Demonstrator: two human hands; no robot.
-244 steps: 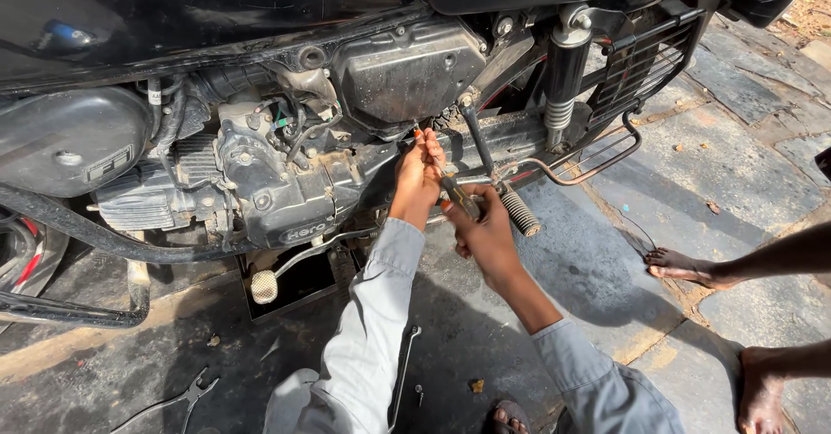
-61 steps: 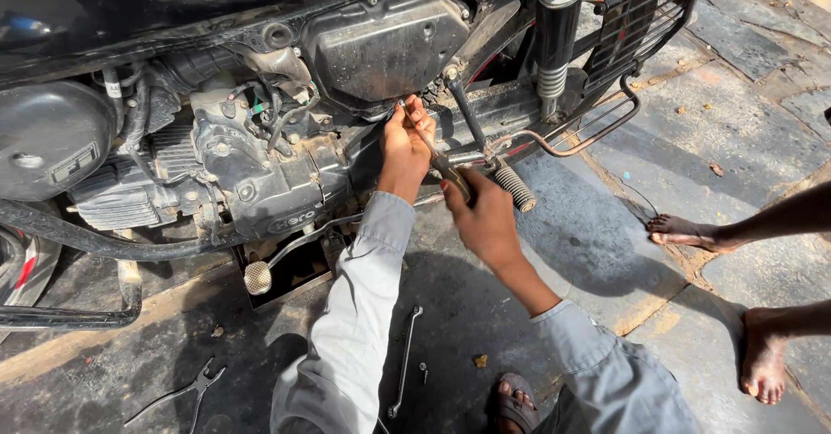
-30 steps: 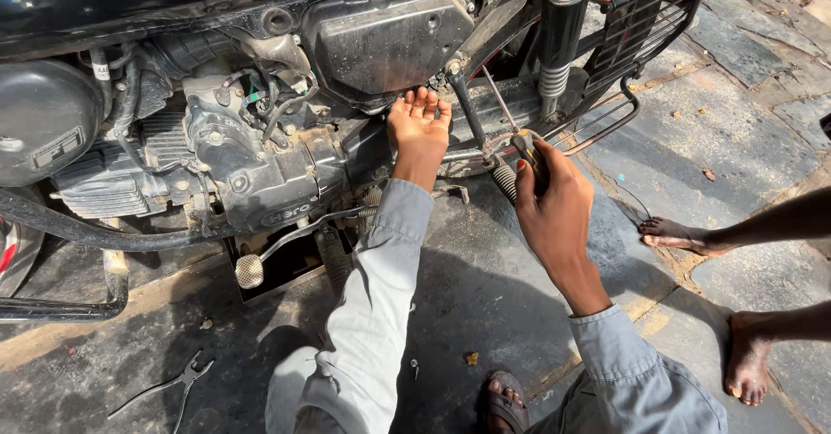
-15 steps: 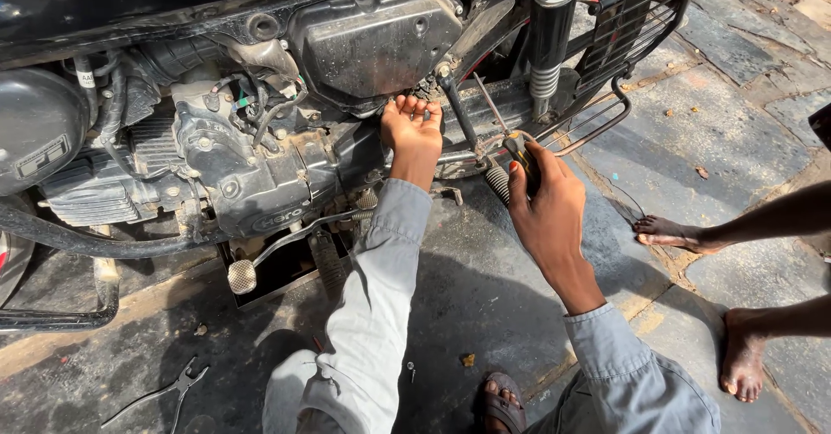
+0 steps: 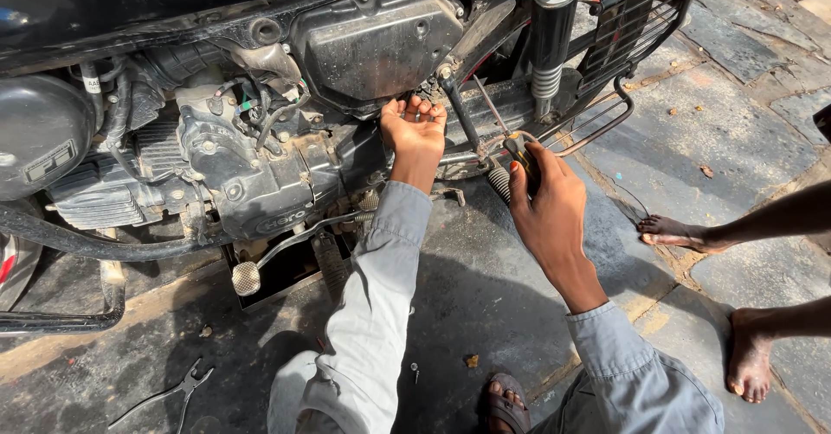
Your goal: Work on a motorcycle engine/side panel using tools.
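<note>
The left hand (image 5: 414,131) is reaching up under the motorcycle engine (image 5: 242,183), palm turned upward, its fingers (image 5: 421,108) curling narrowly against the underside of the dark side cover (image 5: 372,40); whether they are pinching anything cannot be told. The right hand (image 5: 547,213) is lying at 4 o'clock from the left hand, its fingers wrapping the black-and-yellow handle of a screwdriver (image 5: 511,140). The screwdriver shaft is slanting toward 11 o'clock, its tip meeting the frame just beside the left hand. A chrome shock spring (image 5: 545,79) is standing at 12 o'clock from the right hand, and a ribbed footpeg (image 5: 499,183) is sitting just left of that hand's thumb.

At 9 o'clock, a round black cover (image 5: 39,135) is carrying a small rectangular label (image 5: 49,163), dark with pale lettering. A brake pedal (image 5: 247,278) is projecting at 7 o'clock from the engine. Pliers (image 5: 169,393) are lying on the stone floor (image 5: 675,122) at lower left. Another person's bare feet (image 5: 749,356) are standing at 4 o'clock, well apart from the hands.
</note>
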